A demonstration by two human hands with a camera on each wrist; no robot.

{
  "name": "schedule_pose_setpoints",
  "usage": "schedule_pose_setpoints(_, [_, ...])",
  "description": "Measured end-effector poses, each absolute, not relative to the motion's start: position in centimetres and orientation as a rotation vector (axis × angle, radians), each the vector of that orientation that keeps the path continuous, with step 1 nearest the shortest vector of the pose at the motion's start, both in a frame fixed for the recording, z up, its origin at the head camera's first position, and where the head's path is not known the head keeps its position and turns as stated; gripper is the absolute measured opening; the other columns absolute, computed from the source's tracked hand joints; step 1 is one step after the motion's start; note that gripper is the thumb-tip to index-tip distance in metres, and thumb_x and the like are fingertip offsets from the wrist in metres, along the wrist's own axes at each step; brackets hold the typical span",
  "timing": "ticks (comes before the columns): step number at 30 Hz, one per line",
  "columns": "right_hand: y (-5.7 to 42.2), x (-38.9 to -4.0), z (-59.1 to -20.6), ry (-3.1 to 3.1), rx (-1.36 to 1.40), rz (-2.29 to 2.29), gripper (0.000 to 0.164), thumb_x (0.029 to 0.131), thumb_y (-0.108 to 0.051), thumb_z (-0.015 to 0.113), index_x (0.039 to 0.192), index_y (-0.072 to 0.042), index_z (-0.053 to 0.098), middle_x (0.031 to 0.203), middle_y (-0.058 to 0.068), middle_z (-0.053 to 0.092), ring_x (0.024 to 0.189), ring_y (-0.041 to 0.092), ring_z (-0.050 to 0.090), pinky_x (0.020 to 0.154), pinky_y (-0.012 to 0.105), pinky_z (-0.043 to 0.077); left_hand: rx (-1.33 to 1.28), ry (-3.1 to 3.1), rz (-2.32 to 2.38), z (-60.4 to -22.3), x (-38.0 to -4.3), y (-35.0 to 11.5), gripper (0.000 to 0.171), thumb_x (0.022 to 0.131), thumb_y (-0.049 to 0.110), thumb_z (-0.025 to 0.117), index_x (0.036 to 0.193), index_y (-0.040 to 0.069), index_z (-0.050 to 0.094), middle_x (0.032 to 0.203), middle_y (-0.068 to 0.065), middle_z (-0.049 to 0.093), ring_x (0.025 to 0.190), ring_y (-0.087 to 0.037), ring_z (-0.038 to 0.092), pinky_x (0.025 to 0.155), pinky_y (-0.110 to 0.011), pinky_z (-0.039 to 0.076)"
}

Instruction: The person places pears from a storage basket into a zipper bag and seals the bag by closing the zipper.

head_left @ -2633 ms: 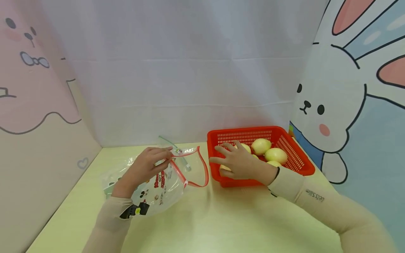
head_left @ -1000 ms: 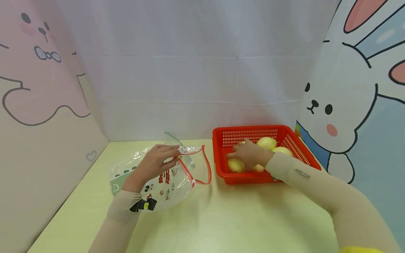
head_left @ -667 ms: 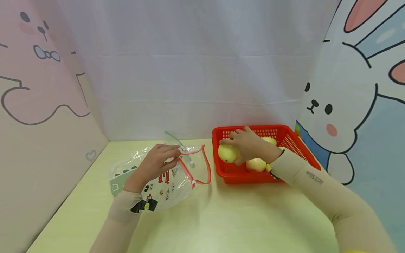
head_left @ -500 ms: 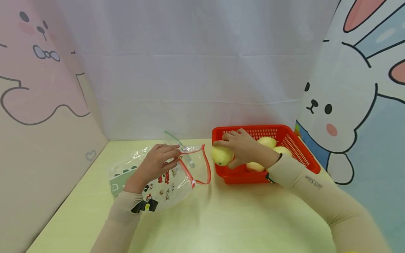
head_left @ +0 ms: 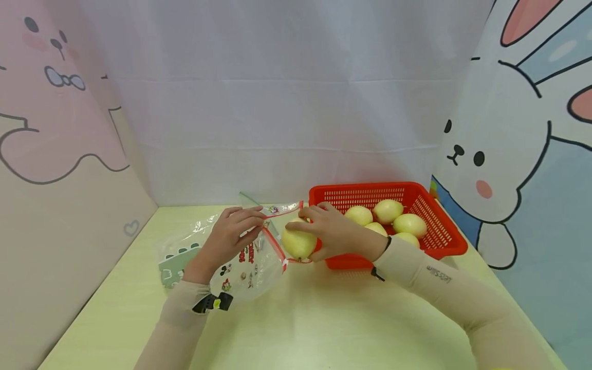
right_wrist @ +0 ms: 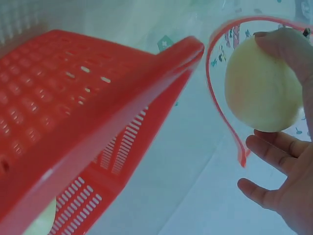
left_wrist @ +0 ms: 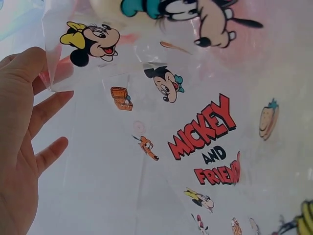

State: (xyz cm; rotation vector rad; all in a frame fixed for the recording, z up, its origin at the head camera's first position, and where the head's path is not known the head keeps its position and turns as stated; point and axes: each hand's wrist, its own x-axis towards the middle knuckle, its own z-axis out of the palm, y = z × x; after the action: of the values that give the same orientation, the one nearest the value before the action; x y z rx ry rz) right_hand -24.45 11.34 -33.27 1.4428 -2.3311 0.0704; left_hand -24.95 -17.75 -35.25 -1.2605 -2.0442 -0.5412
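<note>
A round yellow-green pear (head_left: pixel 298 242) is gripped between the fingers and thumb of my right hand (head_left: pixel 335 232), at the red-edged mouth of a clear plastic bag (head_left: pixel 250 275). In the right wrist view the pear (right_wrist: pixel 264 85) stands before the bag's red rim (right_wrist: pixel 211 83). My left hand (head_left: pixel 231 237) pinches the bag's edge near its mouth; in the left wrist view the hand (left_wrist: pixel 24 132) is beside the printed film (left_wrist: pixel 146 112). Several more pears (head_left: pixel 409 225) lie in a red basket (head_left: pixel 455 244) at the right, below and beyond my right forearm.
A green printed panel (head_left: pixel 176 267) lies at the left, under the clear film. Behind the bag a thin green strip (head_left: pixel 250 198) sticks up. The pale table (head_left: pixel 351 329) meets a white curtain (head_left: pixel 277 103) at the back and printed sheets at both sides.
My right hand reached into the basket, took hold of a pear, lifted it and carried it left over the basket's wall to the bag's mouth. The left hand stays on the bag.
</note>
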Motion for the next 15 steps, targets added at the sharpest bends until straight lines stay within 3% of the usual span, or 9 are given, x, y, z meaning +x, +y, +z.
schedule_pose_setpoints(2, [10.9,-24.4,-33.4,-2.339,1.46,0.077,0.067,0.073,-0.044,0.084,0.13,-0.021,0.057,0.117,0.009,0.056,0.104,0.022,0.057,0.087,0.045,0.042,-1.266,-2.028,-0.563,-35.3,-24.9,-17.7,0.029,0.08,-0.002,0.077,0.107,0.005,0.071,0.113,-0.009,0.071,0.117,-0.032,0.062,0.095,-0.058,0.042])
schedule_pose_setpoints(6, [10.0,-24.4,-33.8,-2.376,1.448,0.022,0.066,0.076,-0.049,0.081,0.131,-0.024,0.057,0.116,0.006,0.057,0.1,0.018,0.06,0.086,0.046,0.041,-1.27,-2.0,-0.602,-35.4,-24.9,-17.6,0.016,0.096,0.014,0.067,0.108,0.004,0.071,0.116,-0.009,0.07,0.117,-0.031,0.062,0.094,-0.056,0.042])
schedule_pose_setpoints(11, [9.2,-24.2,-34.1,-2.419,1.387,-0.177,0.067,0.076,-0.05,0.078,0.134,-0.027,0.054,0.115,0.003,0.058,0.093,0.019,0.062,0.086,0.047,0.04,-1.249,-1.984,-0.633,-35.2,-24.8,-17.7,0.043,0.106,0.037,0.043,0.106,0.005,0.071,0.116,-0.008,0.07,0.117,-0.031,0.062,0.096,-0.052,0.041])
schedule_pose_setpoints(15, [8.7,-24.1,-34.2,-2.485,1.349,-0.343,0.073,0.075,-0.05,0.077,0.139,-0.03,0.049,0.119,0.003,0.058,0.094,0.022,0.061,0.088,0.049,0.039,-1.244,-1.966,-0.634,-34.7,-24.7,-17.8,0.041,0.106,0.036,0.043,0.107,0.005,0.07,0.115,-0.008,0.07,0.117,-0.031,0.062,0.096,-0.053,0.04])
